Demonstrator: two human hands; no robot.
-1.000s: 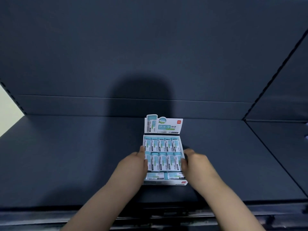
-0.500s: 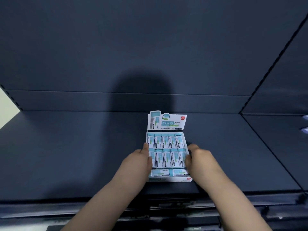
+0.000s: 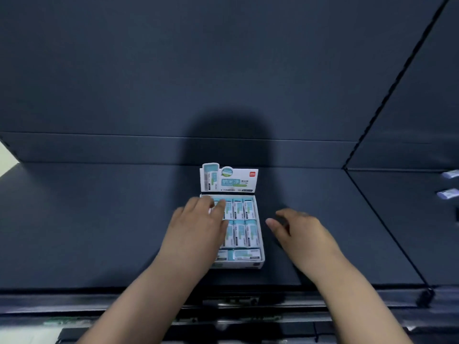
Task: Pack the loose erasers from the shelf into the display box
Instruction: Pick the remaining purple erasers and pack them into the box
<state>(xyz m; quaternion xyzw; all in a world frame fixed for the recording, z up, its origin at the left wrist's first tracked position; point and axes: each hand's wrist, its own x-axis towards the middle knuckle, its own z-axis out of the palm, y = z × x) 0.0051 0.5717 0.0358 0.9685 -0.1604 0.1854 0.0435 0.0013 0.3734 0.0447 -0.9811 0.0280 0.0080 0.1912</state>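
Note:
A white display box [image 3: 260,263] with an upright printed flap [image 3: 229,178] stands on the dark shelf, filled with rows of white and teal erasers [image 3: 244,223]. My left hand [image 3: 198,229] lies flat over the box's left side, its fingers reaching the far row and hiding the erasers beneath. My right hand [image 3: 298,232] hovers just right of the box, fingers loosely bent, holding nothing and not touching the box.
Two loose erasers [image 3: 448,183] lie at the far right on the adjoining shelf section. The dark shelf [image 3: 99,219] has a back wall behind and a front lip [image 3: 149,301] below the box.
Both hands have let go of the box's sides. The left hand moved up onto the erasers; the right hand drew away to the right. The box sits slightly farther back.

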